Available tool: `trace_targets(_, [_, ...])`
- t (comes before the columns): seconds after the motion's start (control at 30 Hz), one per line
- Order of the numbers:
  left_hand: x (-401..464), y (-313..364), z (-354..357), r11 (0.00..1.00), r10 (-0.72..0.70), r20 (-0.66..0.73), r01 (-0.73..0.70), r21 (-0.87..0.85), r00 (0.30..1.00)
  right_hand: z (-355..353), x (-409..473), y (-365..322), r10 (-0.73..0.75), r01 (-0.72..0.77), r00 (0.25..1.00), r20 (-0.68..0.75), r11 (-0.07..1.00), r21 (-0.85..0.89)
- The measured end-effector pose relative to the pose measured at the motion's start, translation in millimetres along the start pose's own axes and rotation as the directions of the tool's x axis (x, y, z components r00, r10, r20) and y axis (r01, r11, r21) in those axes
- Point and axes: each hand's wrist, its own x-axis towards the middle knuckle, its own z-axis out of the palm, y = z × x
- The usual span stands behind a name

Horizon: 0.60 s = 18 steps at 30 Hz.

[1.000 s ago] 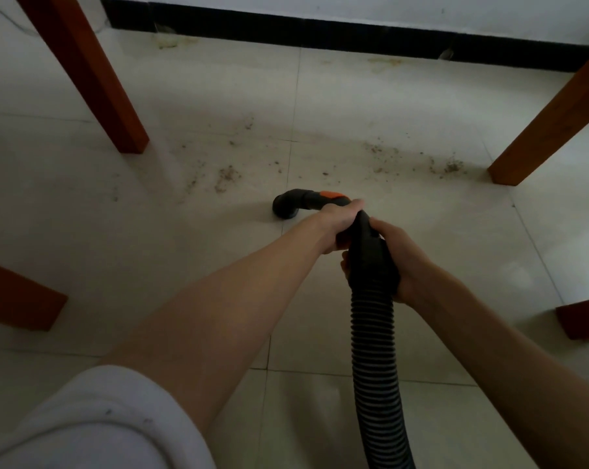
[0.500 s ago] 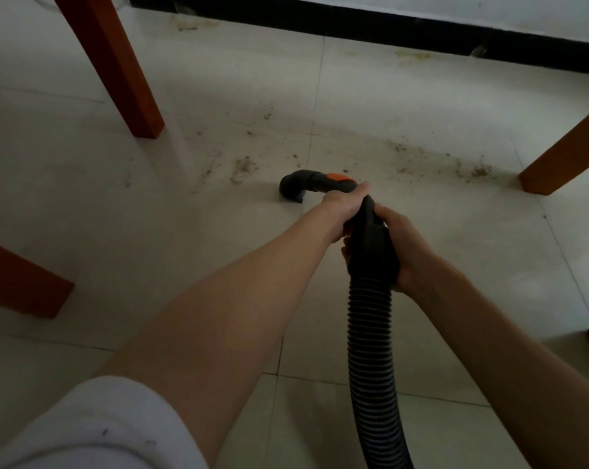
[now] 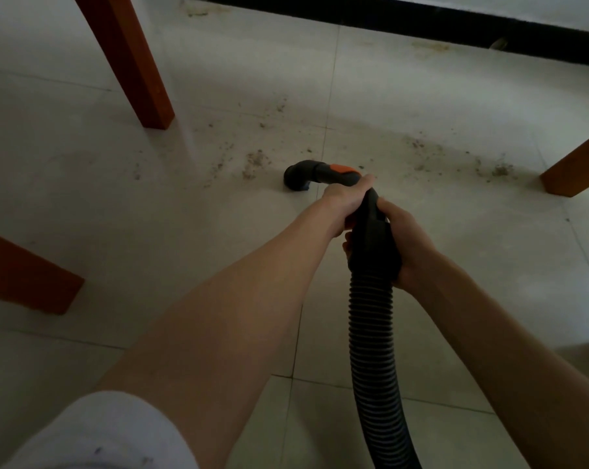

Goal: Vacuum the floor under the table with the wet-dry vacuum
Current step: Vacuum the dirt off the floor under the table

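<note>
While nozzle [image 3: 298,176] rests on floor [image 3: 151,214] near debris [image 3: 255,160], my left hand [image 3: 345,201] and right hand [image 3: 406,242] grip hose [image 3: 370,319].

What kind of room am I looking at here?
Probably a home dining area, seen from under a table: pale tiled floor, orange-brown wooden table legs, and a dark baseboard along a white wall.

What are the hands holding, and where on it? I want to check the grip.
Both grip the vacuum hose: left hand on the curved handle, right hand round the black cuff.
</note>
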Motion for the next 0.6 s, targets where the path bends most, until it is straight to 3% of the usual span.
trace_targets(0.17, [7.7, 0.5, -9.3, 0.999, 0.017, -0.002, -0.017, 0.032, 1.0, 8.8, 11.1, 4.7, 0.007, -0.006, 1.0, -0.014, 0.999, 0.046])
trace_targets(0.6, [17.7, -3.6, -25.2, 1.0, 0.012, -0.01, -0.013, -0.017, 1.0, 15.5, 12.3, 1.4, 0.059, -0.065, 0.991, 0.122, 0.997, 0.045])
